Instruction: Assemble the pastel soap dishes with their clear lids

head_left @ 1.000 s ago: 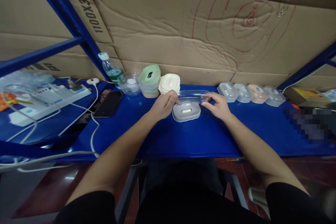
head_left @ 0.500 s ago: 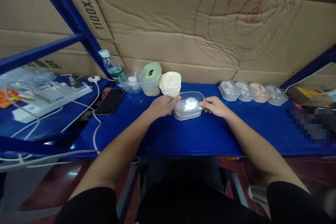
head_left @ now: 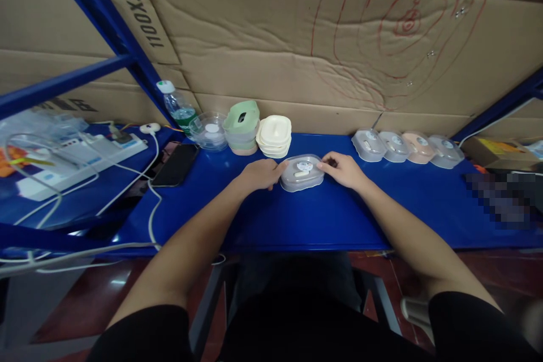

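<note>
A grey plastic soap box (head_left: 297,184) rests on the blue table, and its clear lid (head_left: 313,162) sits over it. A round label and a small pale piece show at its top. At the left end, my left hand (head_left: 262,173) has its thumb along the lid's edge and its fingers curled down the side. My right hand (head_left: 345,169) holds the opposite end, thumb on the rim and fingers bent behind. Just behind the box is a stack of cream lidded pieces (head_left: 275,131).
Further left stand green trays (head_left: 244,119), clear lids (head_left: 211,133), a water bottle (head_left: 180,107) and a phone (head_left: 175,164). Several lidded boxes (head_left: 396,146) line the back right. A power strip (head_left: 80,164) with cables lies far left. A cardboard wall (head_left: 263,39) rises behind.
The clear lid, held tilted above the box before, now lies down level on it. Both hands have come in slightly with it, the right one moving left.
</note>
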`<state>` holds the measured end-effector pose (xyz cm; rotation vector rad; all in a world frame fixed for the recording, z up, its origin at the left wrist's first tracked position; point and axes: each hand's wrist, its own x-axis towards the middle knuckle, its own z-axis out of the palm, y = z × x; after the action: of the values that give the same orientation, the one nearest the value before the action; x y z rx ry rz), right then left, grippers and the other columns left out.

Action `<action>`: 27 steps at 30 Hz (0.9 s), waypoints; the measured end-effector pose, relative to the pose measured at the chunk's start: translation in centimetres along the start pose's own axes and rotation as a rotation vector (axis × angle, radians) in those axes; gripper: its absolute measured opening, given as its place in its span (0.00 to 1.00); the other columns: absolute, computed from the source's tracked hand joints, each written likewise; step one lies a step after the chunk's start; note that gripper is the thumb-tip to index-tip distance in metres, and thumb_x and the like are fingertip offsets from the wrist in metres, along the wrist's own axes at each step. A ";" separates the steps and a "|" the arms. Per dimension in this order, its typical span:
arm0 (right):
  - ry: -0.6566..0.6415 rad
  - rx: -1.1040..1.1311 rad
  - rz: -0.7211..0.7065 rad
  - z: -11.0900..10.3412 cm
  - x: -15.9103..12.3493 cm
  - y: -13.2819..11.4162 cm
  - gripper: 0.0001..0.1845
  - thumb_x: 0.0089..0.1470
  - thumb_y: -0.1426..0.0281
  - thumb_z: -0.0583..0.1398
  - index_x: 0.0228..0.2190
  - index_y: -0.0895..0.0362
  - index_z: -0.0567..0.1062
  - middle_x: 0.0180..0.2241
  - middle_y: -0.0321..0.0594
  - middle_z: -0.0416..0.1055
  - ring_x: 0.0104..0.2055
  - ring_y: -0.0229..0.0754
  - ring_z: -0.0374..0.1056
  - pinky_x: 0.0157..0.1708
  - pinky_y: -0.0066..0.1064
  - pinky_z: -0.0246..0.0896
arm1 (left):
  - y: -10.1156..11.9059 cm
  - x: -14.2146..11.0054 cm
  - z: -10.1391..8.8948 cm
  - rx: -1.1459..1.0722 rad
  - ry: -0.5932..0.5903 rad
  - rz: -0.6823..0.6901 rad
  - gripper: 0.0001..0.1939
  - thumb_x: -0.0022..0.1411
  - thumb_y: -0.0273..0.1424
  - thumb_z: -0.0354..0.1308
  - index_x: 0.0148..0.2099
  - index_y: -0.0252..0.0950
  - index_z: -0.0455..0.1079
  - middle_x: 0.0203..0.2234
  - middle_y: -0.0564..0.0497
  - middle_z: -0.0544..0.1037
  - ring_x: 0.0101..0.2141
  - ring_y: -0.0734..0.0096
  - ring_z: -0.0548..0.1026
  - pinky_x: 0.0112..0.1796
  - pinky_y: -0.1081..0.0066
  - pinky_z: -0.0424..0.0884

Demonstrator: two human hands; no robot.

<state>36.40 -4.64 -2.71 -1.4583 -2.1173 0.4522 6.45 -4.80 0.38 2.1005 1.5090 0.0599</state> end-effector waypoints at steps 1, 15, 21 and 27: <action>0.016 0.025 -0.044 0.1 0.0 0.1 0.29 0.62 0.42 0.62 0.48 0.53 0.83 0.42 0.44 0.85 0.40 0.50 0.80 0.41 0.42 0.74 | -0.1 0.1 0.0 0.004 -0.004 -0.007 0.40 0.76 0.56 0.33 0.24 0.40 0.71 0.23 0.47 0.82 0.29 0.61 0.79 0.35 0.65 0.67; -0.149 -0.067 -0.342 -1.9 0.0 1.4 0.33 0.64 0.46 0.63 0.65 0.45 0.75 0.68 0.46 0.70 0.70 0.59 0.67 0.69 0.61 0.60 | -1.0 1.3 0.9 -0.090 0.133 0.038 0.41 0.73 0.61 0.31 0.33 0.39 0.75 0.27 0.47 0.82 0.35 0.57 0.81 0.40 0.63 0.69; 0.165 -0.527 0.003 -3.9 0.0 2.8 0.37 0.66 0.45 0.58 0.60 0.60 0.78 0.67 0.62 0.68 0.68 0.73 0.65 0.68 0.77 0.43 | -1.1 0.9 1.1 0.091 0.198 0.109 0.32 0.70 0.61 0.45 0.39 0.39 0.76 0.33 0.45 0.83 0.38 0.52 0.80 0.38 0.62 0.67; 0.151 -0.522 -0.025 -3.0 0.1 2.7 0.40 0.66 0.45 0.56 0.67 0.58 0.70 0.69 0.59 0.66 0.72 0.70 0.59 0.70 0.74 0.41 | -1.4 1.0 1.2 0.110 0.185 0.125 0.27 0.69 0.58 0.52 0.45 0.41 0.77 0.34 0.47 0.82 0.37 0.56 0.80 0.37 0.64 0.67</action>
<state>40.20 -3.65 -1.75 -1.6710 -2.2225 -0.2385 6.05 -4.08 -1.55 2.3304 1.5139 0.2281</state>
